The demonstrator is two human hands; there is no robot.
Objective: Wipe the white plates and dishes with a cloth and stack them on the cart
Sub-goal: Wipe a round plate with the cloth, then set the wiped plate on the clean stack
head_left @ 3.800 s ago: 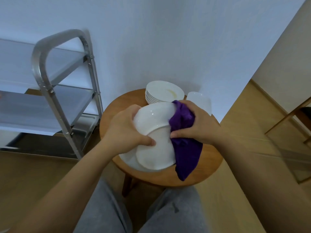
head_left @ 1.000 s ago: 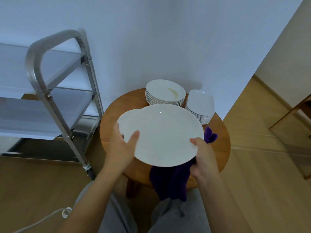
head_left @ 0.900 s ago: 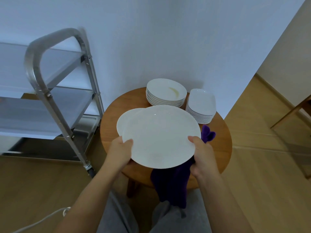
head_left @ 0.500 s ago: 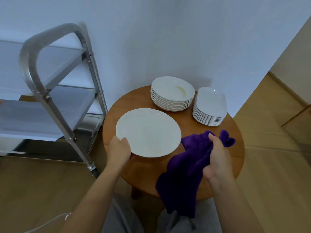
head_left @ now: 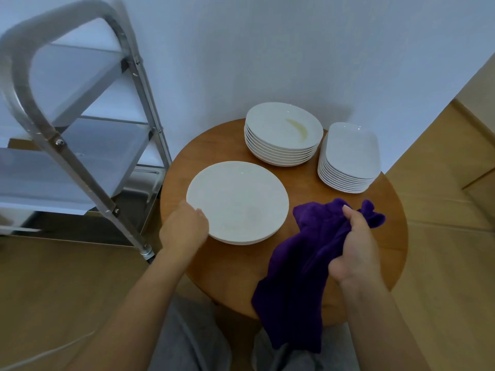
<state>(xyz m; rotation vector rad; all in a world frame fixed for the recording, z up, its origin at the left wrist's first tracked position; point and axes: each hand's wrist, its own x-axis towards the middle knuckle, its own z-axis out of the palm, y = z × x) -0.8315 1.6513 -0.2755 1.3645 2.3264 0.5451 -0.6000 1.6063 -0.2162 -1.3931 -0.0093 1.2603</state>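
Plate (head_left: pixel 238 202) gripped by left hand (head_left: pixel 183 228), right hand (head_left: pixel 353 250) clutching purple cloth (head_left: pixel 300 277) — two white stacks (head_left: pixel 284 135) behind, cart (head_left: pixel 67 124) left.

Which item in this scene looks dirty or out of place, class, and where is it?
The top plate of the round plate stack at the back of the wooden table carries a yellowish curved smear on its right side; the other white dishes look clean. Nothing looks spilled, chipped or askew.

Purple cloth (head_left: pixel 308 258), white plates (head_left: pixel 237 202) — one stack (head_left: pixel 282 132) yellow-smeared — brown table (head_left: pixel 385 236), silver cart (head_left: pixel 67 145).
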